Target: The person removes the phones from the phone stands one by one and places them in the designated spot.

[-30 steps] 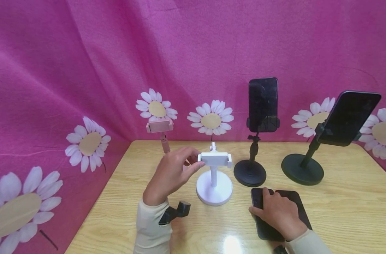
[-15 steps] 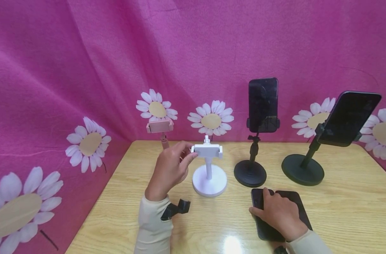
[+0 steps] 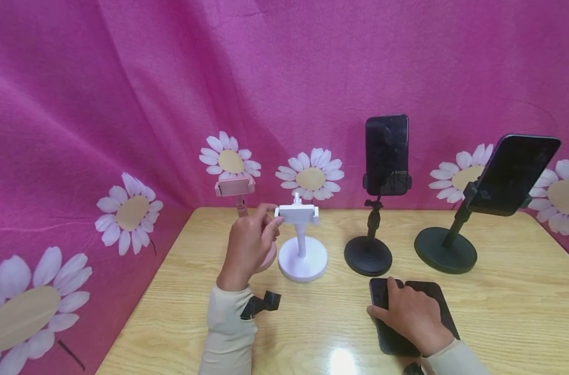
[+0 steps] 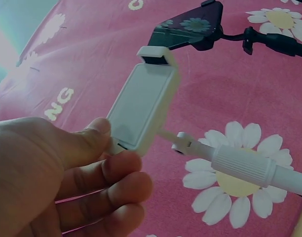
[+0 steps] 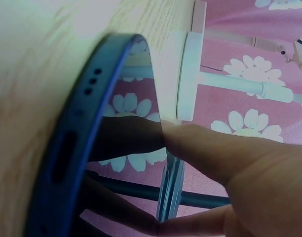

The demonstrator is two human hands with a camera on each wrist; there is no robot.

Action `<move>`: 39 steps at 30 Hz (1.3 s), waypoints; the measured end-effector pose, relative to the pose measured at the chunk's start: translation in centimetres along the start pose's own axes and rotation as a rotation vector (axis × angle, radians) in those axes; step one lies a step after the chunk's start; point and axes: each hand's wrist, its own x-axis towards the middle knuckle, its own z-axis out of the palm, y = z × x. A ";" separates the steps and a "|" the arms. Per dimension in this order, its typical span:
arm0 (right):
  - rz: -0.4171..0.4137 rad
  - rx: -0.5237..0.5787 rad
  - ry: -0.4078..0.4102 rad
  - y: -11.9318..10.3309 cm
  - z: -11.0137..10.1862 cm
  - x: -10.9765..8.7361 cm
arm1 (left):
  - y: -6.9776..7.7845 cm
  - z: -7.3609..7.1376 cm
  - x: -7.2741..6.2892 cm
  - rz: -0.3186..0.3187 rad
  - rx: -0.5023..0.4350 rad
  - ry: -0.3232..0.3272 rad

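Note:
My left hand (image 3: 244,247) pinches the left end of the clamp of a white phone stand (image 3: 303,263), between thumb and index finger. In the left wrist view, the clamp (image 4: 141,106) is tilted, with the thumb on its lower end and the other fingers loosely bent below. No phone sits in it. My right hand (image 3: 413,317) rests over two dark phones lying side by side on the table, the left phone (image 3: 391,341) and the right phone (image 3: 435,294). Up close, its thumb (image 5: 190,143) and a fingertip touch one phone's glossy screen (image 5: 133,96).
Behind my left hand is a pink phone stand (image 3: 235,186), its base partly hidden. To the right, a black stand (image 3: 368,256) bears an upright phone (image 3: 387,151); another black stand (image 3: 445,251) bears a tilted phone (image 3: 516,174). A pink flowered cloth (image 3: 312,67) hangs behind the wooden table (image 3: 303,333).
The white stand has moved back and slightly left with my left hand, coming to stand beside the pink stand. My right hand stays in place on the phones.

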 end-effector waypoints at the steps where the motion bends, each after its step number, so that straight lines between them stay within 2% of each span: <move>1: -0.001 0.000 0.002 0.0 0.0 0.0 | -0.1 0.1 0.0 -0.004 0.002 0.006; 22: -0.010 -0.003 0.008 0.5 -0.2 -0.5 | -0.5 1.1 0.1 -0.065 0.013 0.069; 30: -0.015 0.001 0.014 0.7 -0.3 -0.6 | -1.0 1.7 0.3 -0.061 -0.008 0.100; 39: 0.002 0.015 -0.012 1.0 -0.5 -0.5 | -1.3 2.1 0.5 -0.087 -0.044 0.125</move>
